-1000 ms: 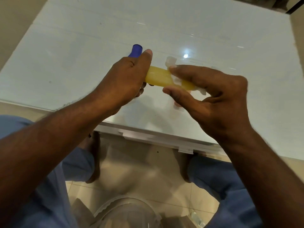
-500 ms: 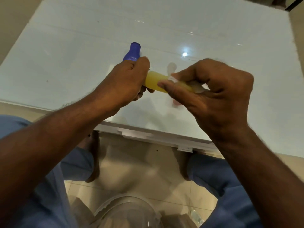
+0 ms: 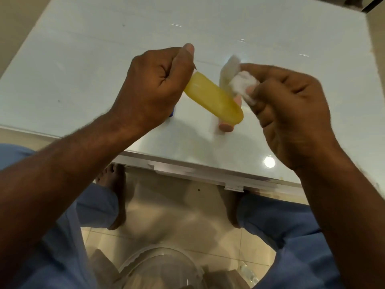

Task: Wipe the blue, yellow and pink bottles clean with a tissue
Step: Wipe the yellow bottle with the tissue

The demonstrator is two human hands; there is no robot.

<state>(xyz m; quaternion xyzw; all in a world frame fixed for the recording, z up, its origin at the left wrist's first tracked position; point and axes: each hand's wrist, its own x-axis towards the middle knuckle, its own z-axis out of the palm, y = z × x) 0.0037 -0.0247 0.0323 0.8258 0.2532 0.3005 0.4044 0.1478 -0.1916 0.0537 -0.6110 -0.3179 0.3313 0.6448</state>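
Note:
My left hand (image 3: 154, 86) grips the top end of the yellow bottle (image 3: 216, 101), held tilted above the white table (image 3: 83, 59) with its base pointing down-right. My right hand (image 3: 291, 109) pinches a crumpled white tissue (image 3: 242, 84) just right of the bottle, apart from it. The pink bottle (image 3: 226, 127) stands on the table behind the yellow one; only its lower part shows, with a pale cap-like piece above. Just a small corner of the blue bottle (image 3: 171, 114) peeks out under my left hand.
The table's near metal edge (image 3: 187, 170) runs across the middle of the view. Below it are my legs in blue trousers, bare feet on beige tiles, and a clear plastic container (image 3: 160, 268) on the floor.
My right hand has pulled the tissue off the yellow bottle and moved right. The bottle now tilts base down-right. My left hand now hides most of the blue bottle.

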